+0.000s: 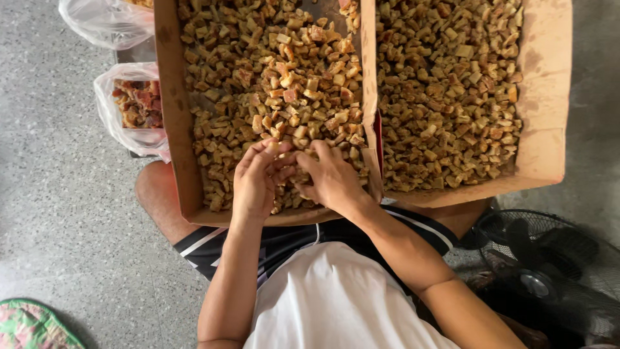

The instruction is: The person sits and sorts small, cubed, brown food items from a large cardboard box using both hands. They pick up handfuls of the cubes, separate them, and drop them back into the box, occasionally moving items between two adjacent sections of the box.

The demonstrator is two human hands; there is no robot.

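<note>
Two shallow cardboard trays rest on my lap, both filled with several small brown and tan cubes of dried food. My left hand (255, 178) and my right hand (332, 178) meet over the near part of the left tray (169, 116), fingertips together among the cubes (284, 77). My left fingers pinch a small pale cube; the right fingers touch the pieces beside it, and I cannot tell if they hold one. The right tray (542, 129) lies untouched beside them.
A clear plastic bag (132, 106) with reddish-brown pieces sits on the floor left of the trays; another bag (106, 22) lies above it. A black floor fan (549, 271) stands at the lower right. A patterned cushion (29, 326) shows at the lower left corner.
</note>
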